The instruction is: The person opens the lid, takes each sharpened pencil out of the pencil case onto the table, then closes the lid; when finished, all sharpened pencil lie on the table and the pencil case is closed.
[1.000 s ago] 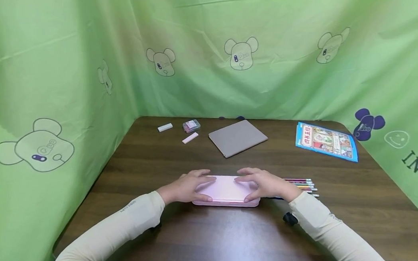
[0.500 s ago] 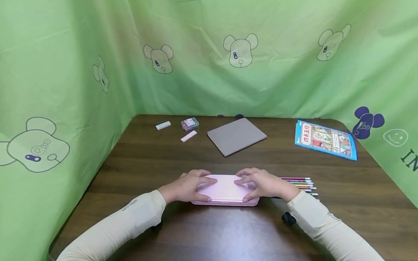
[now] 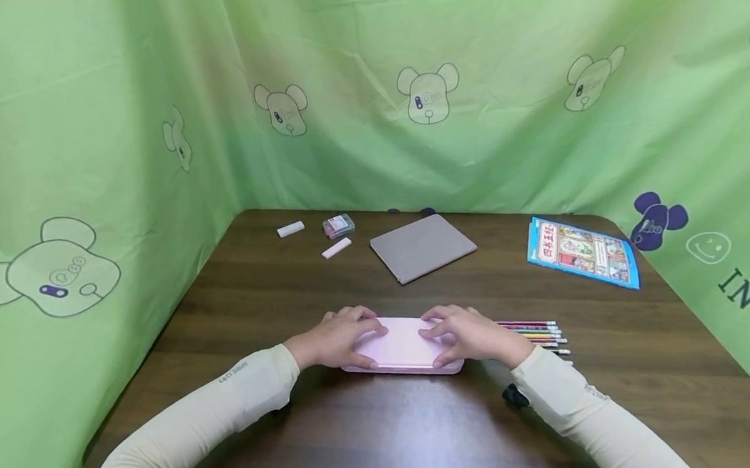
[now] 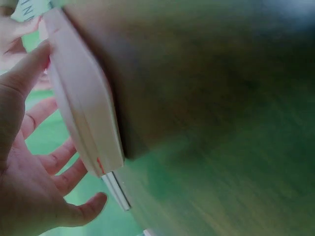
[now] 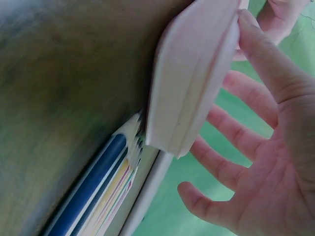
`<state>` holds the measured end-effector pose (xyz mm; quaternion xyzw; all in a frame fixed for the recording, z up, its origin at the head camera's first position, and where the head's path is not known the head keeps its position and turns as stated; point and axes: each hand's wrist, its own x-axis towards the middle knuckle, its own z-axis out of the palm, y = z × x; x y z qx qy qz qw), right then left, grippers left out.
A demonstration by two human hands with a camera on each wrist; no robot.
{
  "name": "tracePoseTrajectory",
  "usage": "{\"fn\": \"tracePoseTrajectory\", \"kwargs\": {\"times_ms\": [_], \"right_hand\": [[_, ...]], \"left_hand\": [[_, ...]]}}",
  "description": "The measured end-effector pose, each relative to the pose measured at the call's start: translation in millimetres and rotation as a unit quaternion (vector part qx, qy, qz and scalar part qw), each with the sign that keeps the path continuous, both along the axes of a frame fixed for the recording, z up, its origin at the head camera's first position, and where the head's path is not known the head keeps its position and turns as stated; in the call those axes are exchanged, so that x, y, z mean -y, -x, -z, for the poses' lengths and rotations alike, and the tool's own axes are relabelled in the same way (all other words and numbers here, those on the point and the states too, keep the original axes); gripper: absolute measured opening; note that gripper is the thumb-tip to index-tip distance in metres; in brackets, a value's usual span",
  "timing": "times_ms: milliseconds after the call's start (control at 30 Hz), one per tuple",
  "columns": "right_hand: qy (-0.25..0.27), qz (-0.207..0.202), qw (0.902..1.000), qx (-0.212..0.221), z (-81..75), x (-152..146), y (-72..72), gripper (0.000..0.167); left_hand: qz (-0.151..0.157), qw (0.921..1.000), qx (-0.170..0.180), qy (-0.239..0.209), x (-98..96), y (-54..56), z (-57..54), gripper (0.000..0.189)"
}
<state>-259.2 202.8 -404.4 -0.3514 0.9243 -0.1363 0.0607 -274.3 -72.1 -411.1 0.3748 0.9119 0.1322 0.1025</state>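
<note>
A pink pencil case (image 3: 399,343) lies lid-up and closed on the brown table in front of the person. At its left end, the left hand (image 3: 341,336) rests on the lid, thumb at the near edge and fingers spread over the top. Mirroring it, the right hand (image 3: 471,334) presses on the right end. Both wrist views show the case (image 4: 83,98) side-on, with fairly straight, spread fingers. Several pencils (image 3: 542,335) lie in a row just right of the case, partly hidden by the right hand; their sharpened tips point toward the case in the right wrist view.
Behind the case lies a flat grey laptop-like slab (image 3: 423,248). Farther left are a white block (image 3: 291,229), a pink block (image 3: 336,248) and a small clear box (image 3: 339,226). A blue-edged booklet (image 3: 582,252) is at the back right. Green curtain (image 3: 339,64) encloses the table.
The thin reddish line along the front of the lid has gone as the lid was pressed down. Both hands stay on the case; the head view has shifted slightly.
</note>
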Motion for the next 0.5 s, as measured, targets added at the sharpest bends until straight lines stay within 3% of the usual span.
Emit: {"fn": "tracePoseTrajectory", "kwargs": {"times_ms": [233, 500], "right_hand": [[-0.013, 0.004, 0.9999, -0.007, -2.5, -0.7, 0.7, 0.061], [-0.003, 0.012, 0.9999, 0.002, -11.0, -0.6, 6.5, 0.060]], "left_hand": [[0.003, 0.9999, -0.016, 0.004, -1.4, 0.2, -2.1, 0.055], [-0.004, 0.9997, -0.026, -0.002, 1.3, 12.5, -10.2, 0.056]]}}
